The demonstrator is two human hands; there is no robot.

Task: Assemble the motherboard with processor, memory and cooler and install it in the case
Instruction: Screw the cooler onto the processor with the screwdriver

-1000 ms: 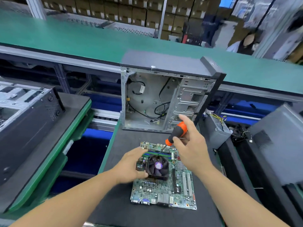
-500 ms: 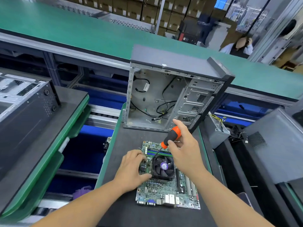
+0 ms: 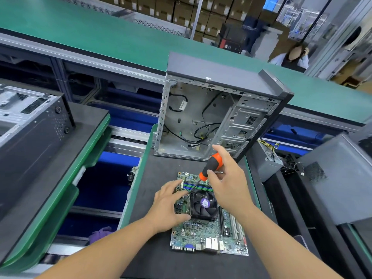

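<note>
My right hand (image 3: pixel 229 184) grips the screwdriver (image 3: pixel 211 168), tip angled down to the cooler's (image 3: pixel 204 205) far-left corner — apparently to fasten it. My left hand (image 3: pixel 168 206), fingers spread, steadies the motherboard (image 3: pixel 205 234) beneath; the open case (image 3: pixel 217 117) waits beyond both hands.

A long green conveyor belt (image 3: pixel 124 37) crosses the scene from nine o'clock toward three o'clock, carried on a grey metal frame (image 3: pixel 80 63). Beyond it, at twelve o'clock, stacked cardboard boxes (image 3: pixel 181 11) fill the far wall. At two o'clock a person (image 3: pixel 293 59) sits behind the belt, near grey partitions (image 3: pixel 346 37). At eight o'clock lies a green-edged black pallet (image 3: pixel 66 158), with blue lining (image 3: pixel 104 190) in the gap beside it. Lighting is bright and even.
</note>
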